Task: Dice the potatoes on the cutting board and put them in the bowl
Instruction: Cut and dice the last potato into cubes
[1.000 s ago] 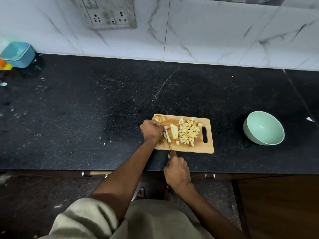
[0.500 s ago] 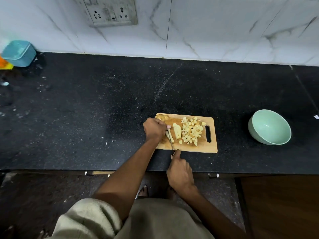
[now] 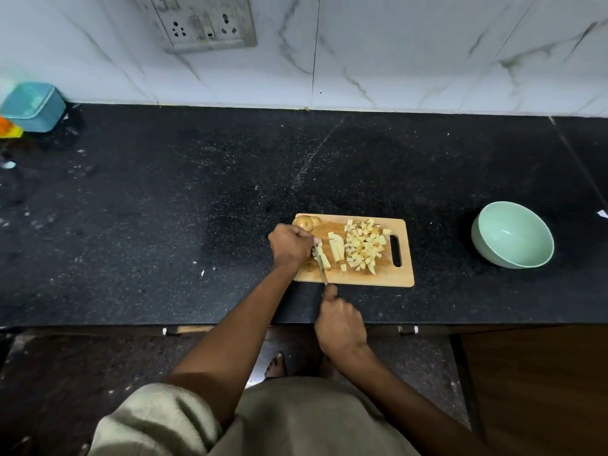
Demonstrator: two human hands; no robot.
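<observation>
— What did you have in the containers at that moment?

— Your mint-green bowl [image 3: 512, 234] sat at the right of the frame on the black granite counter [image 3: 164, 199], well apart from the board, and nothing showed inside it. A teal lidded box [image 3: 34, 106] stood at the upper left against the marble wall tiles [image 3: 411, 51]; its lid hid whatever it held. An orange and yellow item [image 3: 8, 128] lay just beside it, cut off by the frame edge.

— And the potatoes?

— All on your wooden cutting board [image 3: 375, 278], centre-right. A heap of diced potato [image 3: 363, 246] lay toward the slotted handle end, a few cut strips [image 3: 336, 250] stood left of the heap, and an uncut potato [image 3: 304, 222] sat at the board's upper left corner.

— How were your hands?

— Your left hand [image 3: 291, 246] was curled, knuckles up, fingertips pinning the potato piece [image 3: 324, 260] being cut. Your right hand [image 3: 340, 327] was clenched round the handle of the knife [image 3: 321, 268], forefinger stretched toward the blade, which lay across that piece just beside your left fingers.

— Any writing to read?

— None that could be made out. The socket plate [image 3: 205, 23] at the top showed only sockets and switches.
</observation>
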